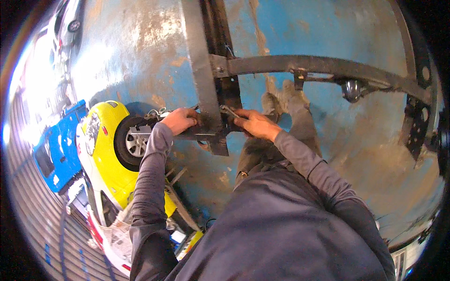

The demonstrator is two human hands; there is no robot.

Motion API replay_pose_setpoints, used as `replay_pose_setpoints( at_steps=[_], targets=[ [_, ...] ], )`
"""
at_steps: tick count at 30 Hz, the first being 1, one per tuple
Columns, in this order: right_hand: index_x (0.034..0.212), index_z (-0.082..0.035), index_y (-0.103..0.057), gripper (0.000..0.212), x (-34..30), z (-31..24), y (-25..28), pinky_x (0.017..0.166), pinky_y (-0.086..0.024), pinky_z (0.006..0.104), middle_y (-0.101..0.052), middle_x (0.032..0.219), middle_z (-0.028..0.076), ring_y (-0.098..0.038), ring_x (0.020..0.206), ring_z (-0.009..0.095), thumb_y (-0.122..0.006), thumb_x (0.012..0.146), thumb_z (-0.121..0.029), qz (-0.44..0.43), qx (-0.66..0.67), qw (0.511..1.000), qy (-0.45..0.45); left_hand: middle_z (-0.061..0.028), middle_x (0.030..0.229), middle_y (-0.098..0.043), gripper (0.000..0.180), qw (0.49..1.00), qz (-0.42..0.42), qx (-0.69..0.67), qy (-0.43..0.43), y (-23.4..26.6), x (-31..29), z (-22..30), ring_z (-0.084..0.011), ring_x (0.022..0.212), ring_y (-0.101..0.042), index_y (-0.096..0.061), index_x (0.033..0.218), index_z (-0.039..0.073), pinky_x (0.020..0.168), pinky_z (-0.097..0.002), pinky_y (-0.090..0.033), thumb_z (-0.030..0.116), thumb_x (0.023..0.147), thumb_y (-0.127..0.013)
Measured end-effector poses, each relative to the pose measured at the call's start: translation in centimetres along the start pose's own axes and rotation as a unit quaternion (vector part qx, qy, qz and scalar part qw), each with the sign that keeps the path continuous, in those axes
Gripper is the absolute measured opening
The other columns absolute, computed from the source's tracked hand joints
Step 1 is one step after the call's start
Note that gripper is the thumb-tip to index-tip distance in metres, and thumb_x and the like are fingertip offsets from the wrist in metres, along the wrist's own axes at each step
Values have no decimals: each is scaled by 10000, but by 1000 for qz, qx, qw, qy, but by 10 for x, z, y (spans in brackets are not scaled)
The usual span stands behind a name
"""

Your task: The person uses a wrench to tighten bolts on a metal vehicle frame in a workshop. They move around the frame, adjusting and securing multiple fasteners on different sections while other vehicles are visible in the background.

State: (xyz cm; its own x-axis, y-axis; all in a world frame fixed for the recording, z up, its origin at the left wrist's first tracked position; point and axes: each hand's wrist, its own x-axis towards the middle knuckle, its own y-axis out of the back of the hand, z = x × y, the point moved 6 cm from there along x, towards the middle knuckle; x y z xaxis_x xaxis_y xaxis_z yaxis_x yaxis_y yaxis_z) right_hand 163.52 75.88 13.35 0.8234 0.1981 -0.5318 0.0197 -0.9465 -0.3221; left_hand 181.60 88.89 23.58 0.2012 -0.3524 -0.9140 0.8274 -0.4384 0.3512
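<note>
A dark metal vehicle frame rail (199,61) runs away from me, and my hands are on either side of its near end. My right hand (257,124) is closed round a wrench (228,111), whose head lies against the rail's right side. On the left side, my left hand (179,122) is closed close to the rail, fingers curled. A small metallic tip (195,107) shows by its fingertips, but I cannot make out what it belongs to. A dark bracket (190,136) sticks out from the rail below my left hand.
A curved crossmember (290,62) joins the rail to another rail (416,126) at the right. A yellow car (110,171) with an exposed wheel (136,142) stands at the left, beside a blue vehicle body (61,152). My feet (283,97) are on the worn blue floor under the crossmember.
</note>
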Motion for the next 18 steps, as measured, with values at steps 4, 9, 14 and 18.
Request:
replay_pose_setpoints(
  at_steps=[4, 9, 14, 18],
  targets=[
    [1049, -51, -595, 267, 9, 39, -29, 560, -420, 294, -586, 738, 38, -510, 612, 132, -524, 960, -292, -80, 193, 977, -38, -192, 1055, -661, 301, 1000, 14, 11, -11, -10, 4, -11, -312, 997, -635, -642, 1052, -7, 887, -370, -469, 196, 848, -554],
    [1066, -63, -578, 218, 11, 51, -59, 473, -391, 247, -578, 718, 34, -483, 524, 88, -494, 979, -244, -94, 377, 920, -50, -171, 941, -678, 270, 995, -4, -50, 86, -5, 3, 16, -253, 892, -651, -624, 1045, -40, 822, -325, -487, 142, 878, -512],
    [1093, -44, -559, 219, 21, 57, -71, 517, -430, 266, -570, 745, 44, -521, 581, 103, -508, 971, -218, -104, 449, 887, 26, -112, 965, -692, 271, 991, 21, -49, 120, -10, 10, 14, -177, 882, -650, -640, 1072, -31, 815, -296, -500, 122, 879, -527],
    [1053, -31, -553, 212, 25, 51, -81, 541, -455, 286, -571, 757, 59, -540, 606, 125, -524, 971, -224, -140, 507, 849, 56, -103, 984, -695, 259, 990, 29, -70, 119, -16, 9, -12, -160, 865, -652, -654, 1059, -29, 807, -285, -506, 93, 870, -525]
  ],
)
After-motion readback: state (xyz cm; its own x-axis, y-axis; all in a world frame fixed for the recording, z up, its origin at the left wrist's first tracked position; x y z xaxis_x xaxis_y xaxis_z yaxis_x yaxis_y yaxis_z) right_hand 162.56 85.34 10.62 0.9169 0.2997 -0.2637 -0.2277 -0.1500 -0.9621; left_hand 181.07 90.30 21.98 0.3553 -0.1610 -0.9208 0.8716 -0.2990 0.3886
